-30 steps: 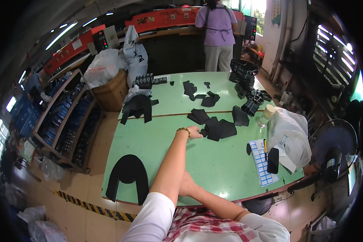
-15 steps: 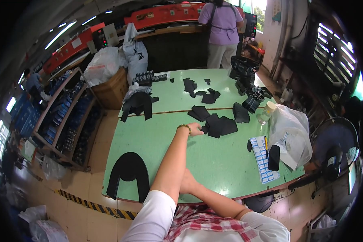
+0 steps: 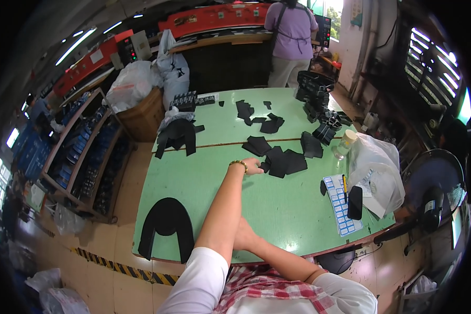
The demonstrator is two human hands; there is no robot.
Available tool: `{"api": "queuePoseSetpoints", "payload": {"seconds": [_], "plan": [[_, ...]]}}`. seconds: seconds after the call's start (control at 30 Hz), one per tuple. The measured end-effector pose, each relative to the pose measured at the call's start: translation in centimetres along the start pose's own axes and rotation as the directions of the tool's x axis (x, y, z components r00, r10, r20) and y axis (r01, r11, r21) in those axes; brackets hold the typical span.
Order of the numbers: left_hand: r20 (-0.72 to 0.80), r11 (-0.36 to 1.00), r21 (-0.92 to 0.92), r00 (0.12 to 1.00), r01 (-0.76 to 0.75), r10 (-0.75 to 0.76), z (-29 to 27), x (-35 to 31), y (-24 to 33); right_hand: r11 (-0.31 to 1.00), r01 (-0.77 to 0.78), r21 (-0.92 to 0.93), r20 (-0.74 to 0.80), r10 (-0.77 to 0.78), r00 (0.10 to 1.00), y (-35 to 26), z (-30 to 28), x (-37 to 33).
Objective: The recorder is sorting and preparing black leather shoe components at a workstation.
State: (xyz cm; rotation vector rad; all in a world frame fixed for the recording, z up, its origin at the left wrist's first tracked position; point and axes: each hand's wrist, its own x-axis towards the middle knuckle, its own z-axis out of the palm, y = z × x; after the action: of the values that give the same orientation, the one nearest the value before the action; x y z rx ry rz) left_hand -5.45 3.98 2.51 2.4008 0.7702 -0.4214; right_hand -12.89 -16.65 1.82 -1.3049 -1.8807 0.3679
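My left arm stretches across the green table [image 3: 282, 220]. At its end my left hand [image 3: 253, 167], with a beaded bracelet [image 3: 239, 164] at the wrist, has its fingertips closed on the edge of a small black piece [image 3: 265, 167]. That piece lies against larger flat black cut pieces [image 3: 286, 161]. My right hand [image 3: 243, 236] rests close to my left forearm, which hides its fingers. To the left, near the front edge, lies a black U-shaped piece [image 3: 166, 214] with a rounded end.
More black pieces [image 3: 245, 111] and another U-shaped piece [image 3: 178, 133] lie farther back. Black clips or brackets [image 3: 319, 99] are heaped at the far right. A jar [image 3: 345, 145], plastic bag [image 3: 374, 172], phone [image 3: 355, 202] and label sheet [image 3: 340, 206] sit right, beside a fan [image 3: 434, 193]. One person [image 3: 291, 42] stands beyond.
My hands stay in nearly the same place. The view has shifted slightly, and the person beyond the table has moved a little to the right.
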Motion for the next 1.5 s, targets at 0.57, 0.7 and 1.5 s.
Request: {"api": "queuePoseSetpoints", "payload": {"seconds": [0.57,0.7,1.5], "plan": [[-0.016,1.000,0.021,1.000,-0.006,0.006,0.09,-0.07,-0.01,0.999,0.038,0.010,-0.032,-0.038,0.999,0.06,0.14,-0.05],[0.009,1.000,0.008,1.000,-0.015,0.015,0.03,-0.10,0.34,0.999,0.033,0.018,-0.050,-0.032,0.998,0.28,0.23,-0.02],[0.007,1.000,0.009,1.000,0.009,-0.009,0.13,0.29,0.14,0.996,0.084,0.005,-0.098,-0.083,0.992,0.82,0.72,-0.23]]}}
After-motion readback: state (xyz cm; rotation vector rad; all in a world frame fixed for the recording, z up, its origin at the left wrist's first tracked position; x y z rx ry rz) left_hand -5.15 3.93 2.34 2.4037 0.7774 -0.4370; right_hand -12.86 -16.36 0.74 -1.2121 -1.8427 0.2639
